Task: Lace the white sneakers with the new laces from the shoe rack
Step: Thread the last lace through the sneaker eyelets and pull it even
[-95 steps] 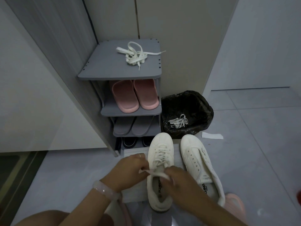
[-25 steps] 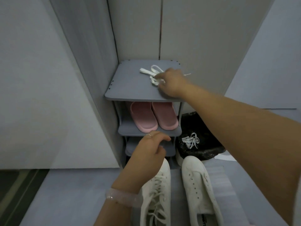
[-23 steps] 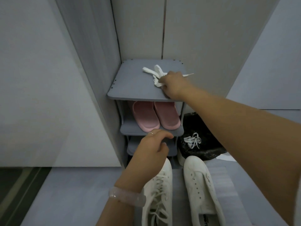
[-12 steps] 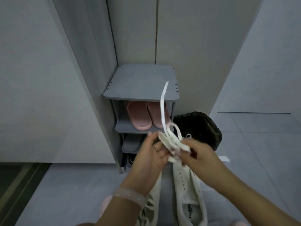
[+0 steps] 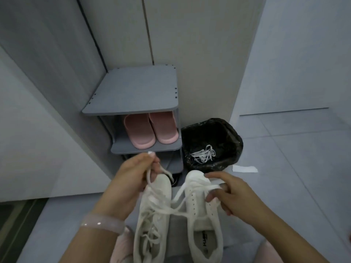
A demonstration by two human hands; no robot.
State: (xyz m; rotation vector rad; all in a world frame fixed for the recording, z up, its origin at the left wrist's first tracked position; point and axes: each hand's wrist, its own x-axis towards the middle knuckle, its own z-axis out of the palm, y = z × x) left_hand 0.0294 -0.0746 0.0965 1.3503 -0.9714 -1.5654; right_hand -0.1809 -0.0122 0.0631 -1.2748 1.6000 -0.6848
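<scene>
white sneakers [image 5: 155,211], white lace [image 5: 178,198], grey rack [image 5: 133,92], pink slippers [image 5: 150,130], black bin liner [image 5: 224,133]

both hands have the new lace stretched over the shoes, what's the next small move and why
Probably bring one lace end down to the front eyelets of the right sneaker. Its eyelets show bare, while the left sneaker is already laced. The left hand pinches one part of the new lace and the right hand holds another, so it hangs slack above both shoes, not yet threaded.

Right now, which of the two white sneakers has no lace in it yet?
The right sneaker: its eyelets show bare. The left sneaker is already laced. The new lace is stretched between both hands above them.
</scene>
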